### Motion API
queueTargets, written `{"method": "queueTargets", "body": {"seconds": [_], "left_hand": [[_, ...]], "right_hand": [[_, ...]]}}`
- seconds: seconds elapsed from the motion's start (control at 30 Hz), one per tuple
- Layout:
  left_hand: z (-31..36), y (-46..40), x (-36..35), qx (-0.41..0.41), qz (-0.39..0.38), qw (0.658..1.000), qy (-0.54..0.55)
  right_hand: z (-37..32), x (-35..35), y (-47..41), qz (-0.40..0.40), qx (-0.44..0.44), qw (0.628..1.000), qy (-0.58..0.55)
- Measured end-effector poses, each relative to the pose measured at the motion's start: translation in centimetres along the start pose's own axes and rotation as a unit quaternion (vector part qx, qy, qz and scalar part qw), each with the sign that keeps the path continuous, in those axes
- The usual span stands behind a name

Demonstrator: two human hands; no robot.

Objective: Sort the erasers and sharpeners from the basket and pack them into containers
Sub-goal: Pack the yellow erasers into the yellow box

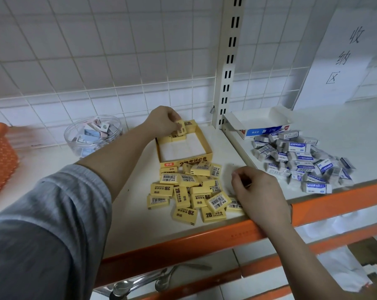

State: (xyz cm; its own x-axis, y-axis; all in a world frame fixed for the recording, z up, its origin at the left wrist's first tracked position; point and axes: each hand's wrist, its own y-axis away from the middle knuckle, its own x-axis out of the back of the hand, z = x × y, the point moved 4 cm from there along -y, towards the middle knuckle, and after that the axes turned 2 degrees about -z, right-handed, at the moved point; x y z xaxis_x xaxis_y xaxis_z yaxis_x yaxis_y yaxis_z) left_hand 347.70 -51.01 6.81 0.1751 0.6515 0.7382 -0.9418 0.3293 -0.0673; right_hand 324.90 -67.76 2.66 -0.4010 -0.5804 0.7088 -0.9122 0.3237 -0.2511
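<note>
Left hand (161, 121) reaches to the far left corner of the yellow cardboard box (184, 161) and pinches a yellow 2B eraser (181, 127), held upright against a few erasers already stood in that corner. Rest of the box floor shows bare white. Right hand (260, 194) sits at the right edge of the loose yellow eraser pile (188, 191), fingers curled in; cannot tell if it grips anything. The pile lies just in front of the box on the white shelf (137, 213), near the orange front rail (205, 237).

Right of the slotted upright post (228, 61): open white-and-blue carton (260, 124) with a heap of white-and-blue sleeved erasers (300, 161) in front of it. Clear round plastic tub (93, 134) behind the left forearm holds pastel sharpeners. Orange basket (0, 156) at the far left edge. Paper sign (339, 55) with handwritten characters on the wire grid at right. Metal spoons (140, 282) on the level below
</note>
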Motion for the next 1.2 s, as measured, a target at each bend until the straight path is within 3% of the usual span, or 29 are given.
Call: {"method": "queueTargets", "body": {"seconds": [0.13, 0.37, 0.77, 1.2], "left_hand": [[-0.3, 0.4, -0.4, 0.010, 0.045, 0.998, 0.041], [-1.4, 0.6, -1.0, -0.003, 0.061, 0.997, -0.039], [-2.0, 2.1, -1.0, -0.011, 0.092, 0.960, -0.262], [-3.0, 2.9, 1.0, 0.037, 0.061, 0.969, -0.237]], "right_hand": [[0.2, -0.1, 0.0, 0.003, 0.004, 1.000, -0.005], [0.1, -0.1, 0.0, 0.000, 0.009, 1.000, -0.002], [0.3, -0.2, 0.0, -0.003, 0.015, 1.000, -0.011], [0.3, -0.2, 0.0, -0.001, 0.027, 1.000, -0.012]]}}
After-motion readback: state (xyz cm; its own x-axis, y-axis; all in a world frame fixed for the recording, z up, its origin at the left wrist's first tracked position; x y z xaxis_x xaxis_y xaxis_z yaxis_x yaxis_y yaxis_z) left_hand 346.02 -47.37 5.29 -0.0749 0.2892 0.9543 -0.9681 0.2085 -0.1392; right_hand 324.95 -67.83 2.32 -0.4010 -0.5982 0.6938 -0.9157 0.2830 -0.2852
